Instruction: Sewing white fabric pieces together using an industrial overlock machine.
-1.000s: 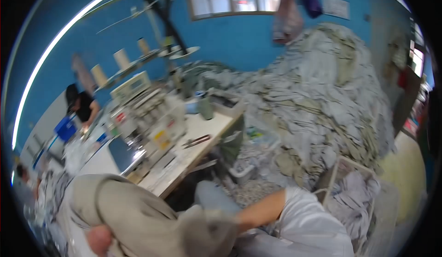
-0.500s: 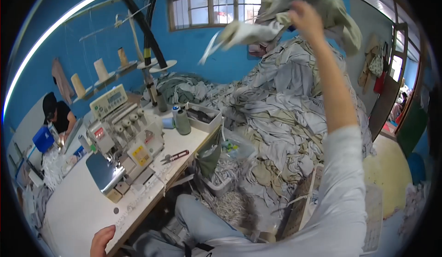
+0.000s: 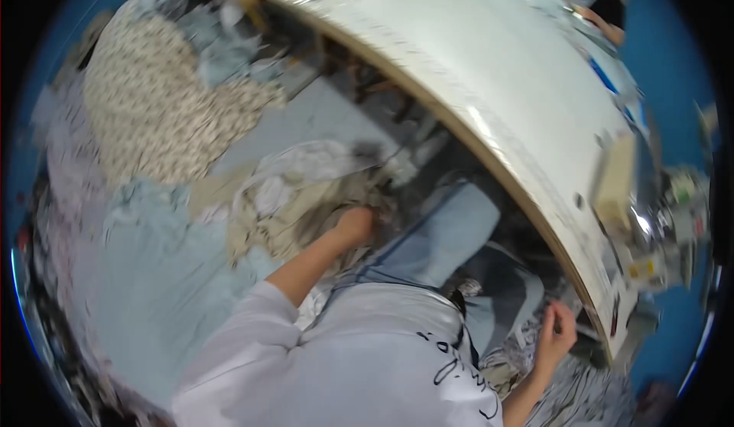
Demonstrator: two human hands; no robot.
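My left hand (image 3: 357, 226) is closed at the edge of a rumpled beige garment (image 3: 287, 217) with white parts, beside my left thigh. Its fingertips are blurred and partly lost against the fabric. Out to the right, under the table's front edge, my right hand (image 3: 556, 329) hangs with loosely bent fingers and nothing visible in it. Below that hand lies grey and white striped-looking cloth (image 3: 573, 400). My legs in light blue jeans (image 3: 436, 236) reach under the table.
A white sewing table (image 3: 489, 68) curves across the upper right, its sewing machine (image 3: 650, 220) at the far right. Pale blue cloth (image 3: 168, 274) and a patterned cream cloth heap (image 3: 153, 106) fill the left. Another person's arm (image 3: 604, 25) shows at the upper right.
The view has swung left and down, away from the big cloth heap. My right hand no longer holds the raised grey and beige cloth; my left hand has moved from the table to the beige garment.
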